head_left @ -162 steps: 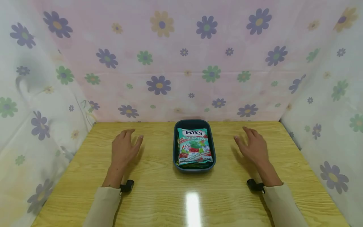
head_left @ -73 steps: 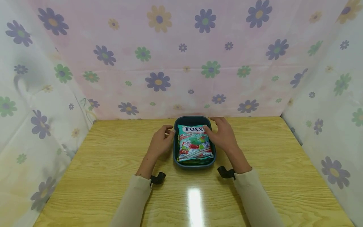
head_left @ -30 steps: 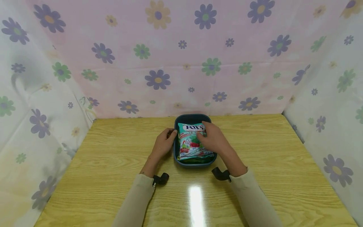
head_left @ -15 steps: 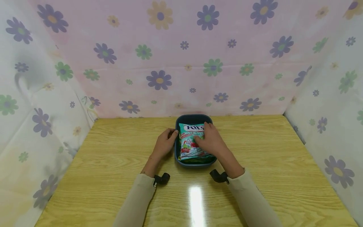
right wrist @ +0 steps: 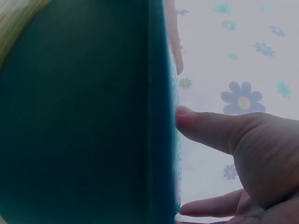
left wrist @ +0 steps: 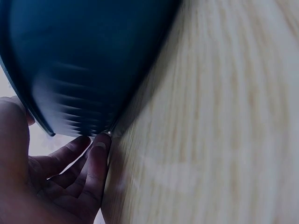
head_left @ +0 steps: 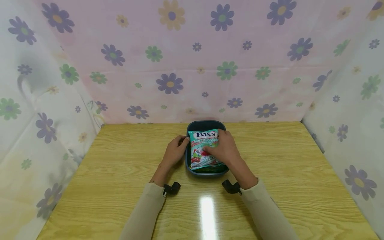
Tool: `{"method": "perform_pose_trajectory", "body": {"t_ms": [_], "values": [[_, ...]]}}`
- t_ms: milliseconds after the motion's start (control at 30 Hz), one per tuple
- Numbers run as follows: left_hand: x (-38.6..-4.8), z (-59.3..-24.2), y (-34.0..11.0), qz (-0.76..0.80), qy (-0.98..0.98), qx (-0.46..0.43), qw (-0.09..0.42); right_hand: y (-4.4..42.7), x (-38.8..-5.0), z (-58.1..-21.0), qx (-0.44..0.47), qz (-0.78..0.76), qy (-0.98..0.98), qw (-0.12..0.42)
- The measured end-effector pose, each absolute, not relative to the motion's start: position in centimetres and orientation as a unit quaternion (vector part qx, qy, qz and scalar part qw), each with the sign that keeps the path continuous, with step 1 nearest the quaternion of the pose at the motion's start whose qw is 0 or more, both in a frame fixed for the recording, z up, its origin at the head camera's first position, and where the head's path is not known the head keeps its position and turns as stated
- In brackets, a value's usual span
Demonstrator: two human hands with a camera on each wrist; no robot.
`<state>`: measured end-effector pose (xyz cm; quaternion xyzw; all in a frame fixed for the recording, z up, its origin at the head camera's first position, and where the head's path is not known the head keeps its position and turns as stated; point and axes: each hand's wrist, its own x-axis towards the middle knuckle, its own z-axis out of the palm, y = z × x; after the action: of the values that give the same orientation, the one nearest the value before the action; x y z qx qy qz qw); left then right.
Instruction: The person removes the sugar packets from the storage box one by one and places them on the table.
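Observation:
A bag of Fox's Mint Blossom candy [head_left: 198, 144], turquoise and red, lies in a dark blue plastic tub [head_left: 207, 174] in the middle of the table. Another green packet [head_left: 213, 169] shows beneath it at the tub's near end. My left hand [head_left: 174, 152] holds the tub's left side; in the left wrist view its fingertips [left wrist: 97, 156] touch the outer wall low down. My right hand [head_left: 225, 148] grips the candy bag, with the thumb across its front and the fingers at its right edge. Those fingers are partly hidden in the head view.
The tub stands on a wood-grain table [head_left: 114, 180] near its back edge. A flowered cloth [head_left: 192, 66] hangs behind and on both sides. A small black camera sits on each wrist.
Both hands have come in from the sides to the tub. The right hand has moved onto the candy bag, taken hold of it and shifted it slightly. The left hand has settled on the tub's side.

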<state>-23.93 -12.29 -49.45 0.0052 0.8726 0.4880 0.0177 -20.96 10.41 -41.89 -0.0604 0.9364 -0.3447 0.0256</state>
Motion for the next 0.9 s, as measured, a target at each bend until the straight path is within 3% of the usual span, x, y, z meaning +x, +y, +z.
{"method": "perform_pose_trajectory", "body": {"t_ms": [200, 667, 900], "values": [[-23.9, -49.4, -12.2, 0.491, 0.871, 0.007, 0.015, 10.8, -21.0, -41.6, -0.052, -0.370, 0.927, 0.038], [-23.8, -49.1, -12.2, 0.489, 0.872, 0.003, 0.020, 12.9, -22.0, -41.2, -0.018, -0.562, 0.806, 0.183], [-23.7, -49.1, -12.2, 0.492, 0.870, 0.005, 0.022, 13.0, -22.2, -41.4, -0.003, -0.579, 0.788, 0.210]]}}
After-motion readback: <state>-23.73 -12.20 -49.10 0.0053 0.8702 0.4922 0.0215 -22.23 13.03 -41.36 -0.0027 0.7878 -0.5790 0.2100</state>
